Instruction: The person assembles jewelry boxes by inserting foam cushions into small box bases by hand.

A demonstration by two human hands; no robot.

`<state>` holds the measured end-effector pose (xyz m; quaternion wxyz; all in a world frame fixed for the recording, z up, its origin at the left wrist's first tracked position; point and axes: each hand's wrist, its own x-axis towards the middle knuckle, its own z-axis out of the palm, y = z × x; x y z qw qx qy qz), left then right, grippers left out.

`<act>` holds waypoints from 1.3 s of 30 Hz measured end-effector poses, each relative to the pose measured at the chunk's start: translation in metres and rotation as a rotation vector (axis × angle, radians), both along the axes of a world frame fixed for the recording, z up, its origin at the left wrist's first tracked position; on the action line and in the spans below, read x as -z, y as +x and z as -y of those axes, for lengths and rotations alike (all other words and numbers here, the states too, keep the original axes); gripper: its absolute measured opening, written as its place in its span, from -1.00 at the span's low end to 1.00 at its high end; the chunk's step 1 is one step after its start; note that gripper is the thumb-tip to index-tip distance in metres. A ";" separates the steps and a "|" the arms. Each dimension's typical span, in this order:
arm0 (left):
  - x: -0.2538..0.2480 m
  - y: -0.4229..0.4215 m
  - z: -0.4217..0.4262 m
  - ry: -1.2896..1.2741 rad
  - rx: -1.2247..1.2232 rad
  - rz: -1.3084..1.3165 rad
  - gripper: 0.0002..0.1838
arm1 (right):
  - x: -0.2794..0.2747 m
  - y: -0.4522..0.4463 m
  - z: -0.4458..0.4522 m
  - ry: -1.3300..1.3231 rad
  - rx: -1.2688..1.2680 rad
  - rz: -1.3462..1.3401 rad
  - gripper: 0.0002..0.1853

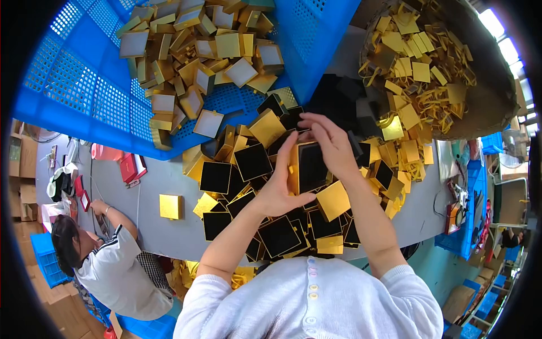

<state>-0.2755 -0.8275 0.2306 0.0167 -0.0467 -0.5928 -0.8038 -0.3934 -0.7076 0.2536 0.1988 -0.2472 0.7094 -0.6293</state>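
Head view: the left hand (pixel 275 191) and right hand (pixel 335 149) hold a black-and-gold box (pixel 312 167) between them, fingers parted to its width, over a heap (pixel 253 161) of similar boxes on the table (pixel 166 237). A blue crate (pixel 68 70) and a carton (pixel 490 85), both holding gold pieces, stand beyond.

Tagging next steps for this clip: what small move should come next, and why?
Probably lift the black-and-gold box straight up: the left hand and right hand flank it, and other boxes crowd close around it.
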 end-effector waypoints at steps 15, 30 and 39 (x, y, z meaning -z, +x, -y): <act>0.016 -0.006 0.037 -0.265 -0.004 0.368 -0.32 | 0.059 -0.042 -0.026 0.221 0.336 -0.172 -0.57; 0.153 -0.061 0.258 -1.660 -0.620 0.535 -0.24 | 0.085 -0.069 -0.133 0.039 0.364 0.232 -0.43; 0.058 -0.012 0.083 -0.707 -0.608 0.182 -0.29 | 0.014 0.016 -0.017 0.193 0.067 -0.859 -0.18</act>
